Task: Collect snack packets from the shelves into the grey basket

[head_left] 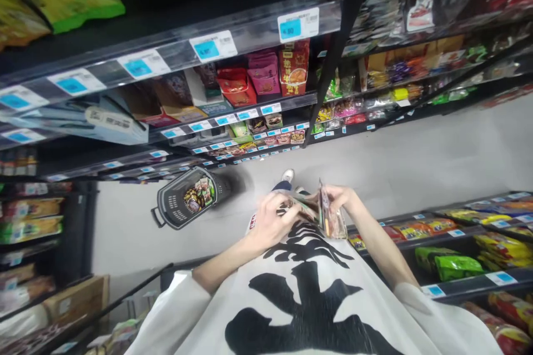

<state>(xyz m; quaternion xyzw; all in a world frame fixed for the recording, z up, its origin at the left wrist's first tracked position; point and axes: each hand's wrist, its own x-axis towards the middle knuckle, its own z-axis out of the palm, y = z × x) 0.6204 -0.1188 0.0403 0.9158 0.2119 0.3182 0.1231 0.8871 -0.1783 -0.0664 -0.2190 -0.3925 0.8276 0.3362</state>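
Both hands are in front of my waist, over a white shirt (216, 310) with large black brush-like figures. My right hand (341, 198) is closed on clear plastic snack packets (333, 224), seen partly edge-on; their contents are too small to name. My left hand (272, 224) has its fingers curled in a pinch at the near edge of another clear packet (306, 209), which lies between the two hands. To the left, a grey shopping basket (169, 199) stands on the floor with several snack packs (200, 196) inside.
Shelves of bagged snacks run along the far side, with price tags (214, 45) on the edges. A light blue box (116, 121) juts from one shelf. Another shelf with green bags (458, 267) is close on the right. Grey floor (416, 160) lies between them.
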